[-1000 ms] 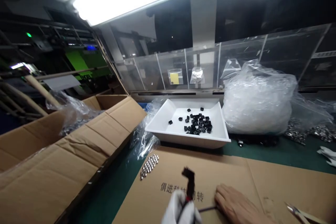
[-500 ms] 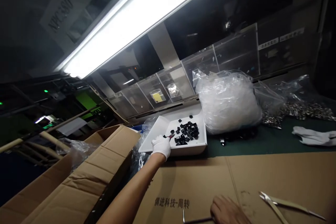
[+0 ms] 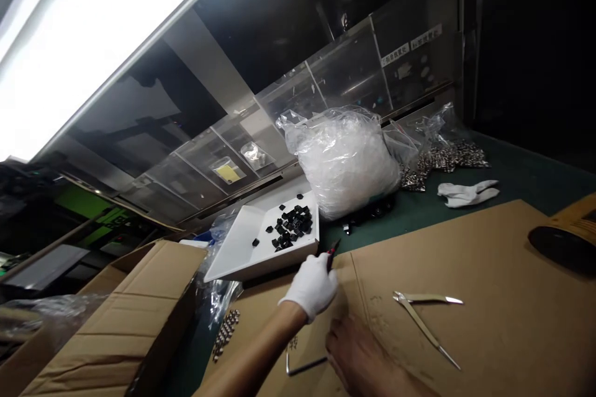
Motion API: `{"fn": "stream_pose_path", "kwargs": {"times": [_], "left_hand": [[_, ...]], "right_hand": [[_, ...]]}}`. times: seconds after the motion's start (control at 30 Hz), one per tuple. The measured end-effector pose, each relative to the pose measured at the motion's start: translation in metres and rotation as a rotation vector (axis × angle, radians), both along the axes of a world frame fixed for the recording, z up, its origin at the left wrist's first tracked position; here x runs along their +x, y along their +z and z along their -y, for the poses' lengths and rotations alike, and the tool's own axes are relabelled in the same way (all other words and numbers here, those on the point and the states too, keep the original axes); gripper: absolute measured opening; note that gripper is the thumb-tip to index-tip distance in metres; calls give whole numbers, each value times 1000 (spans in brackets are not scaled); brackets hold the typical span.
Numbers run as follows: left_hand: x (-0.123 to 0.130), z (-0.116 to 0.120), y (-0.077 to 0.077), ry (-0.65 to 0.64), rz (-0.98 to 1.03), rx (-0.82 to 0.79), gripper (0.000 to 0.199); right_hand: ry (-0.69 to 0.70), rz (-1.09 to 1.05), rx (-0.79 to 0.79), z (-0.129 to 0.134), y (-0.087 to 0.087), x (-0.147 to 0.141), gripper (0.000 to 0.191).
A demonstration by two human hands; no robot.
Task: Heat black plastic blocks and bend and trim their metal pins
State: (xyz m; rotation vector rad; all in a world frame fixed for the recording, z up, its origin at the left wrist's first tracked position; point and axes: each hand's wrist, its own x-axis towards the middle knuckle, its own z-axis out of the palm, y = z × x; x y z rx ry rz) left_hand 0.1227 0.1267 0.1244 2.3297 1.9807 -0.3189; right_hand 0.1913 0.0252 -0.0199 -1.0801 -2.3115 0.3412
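My left hand (image 3: 311, 286) wears a white glove and is shut on a small dark tool (image 3: 332, 255) with a reddish part, just past the near corner of a white tray (image 3: 242, 254). Several black blocks (image 3: 291, 227) lie in that tray. My right hand (image 3: 358, 356) is bare and rests on a cardboard sheet (image 3: 447, 273). An L-shaped hex key (image 3: 302, 365) reaches its fingers, its end hidden or blurred there. Steel nippers (image 3: 419, 316) lie open to the right of that hand. A strip of steel beads (image 3: 226, 335) sits left of my forearm.
A bag of clear plastic wrap (image 3: 342, 161) stands beyond the tray, and loose metal parts (image 3: 447, 158) and a white glove (image 3: 465, 193) lie on a green mat (image 3: 526, 189). A large open cardboard box (image 3: 112, 316) fills the lower left.
My left hand has come back from over the tray to its near corner. My right hand stays by the hex key. The whole view has swung and tilted further.
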Motion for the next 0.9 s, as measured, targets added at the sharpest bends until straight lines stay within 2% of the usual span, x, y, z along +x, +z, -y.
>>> {"fn": "stream_pose_path", "kwargs": {"times": [0.1,0.2,0.33,0.47,0.7,0.9], "left_hand": [[34,-2,-27,71,-29,-26,37],[53,-12,-41,155,-83,12,40],[62,-24,-41,206,-133,53,44],[73,-30,-39,181,-155,86,42],[105,-38,-45,173,-205,79,38],[111,-51,-45,201,-266,74,40]], "right_hand": [[24,23,-42,1,8,6,21],[45,16,-72,2,12,9,22],[47,7,-103,3,11,10,22],[46,5,-115,2,11,12,23],[41,20,-100,3,10,9,23],[38,20,-87,2,11,9,21]]}}
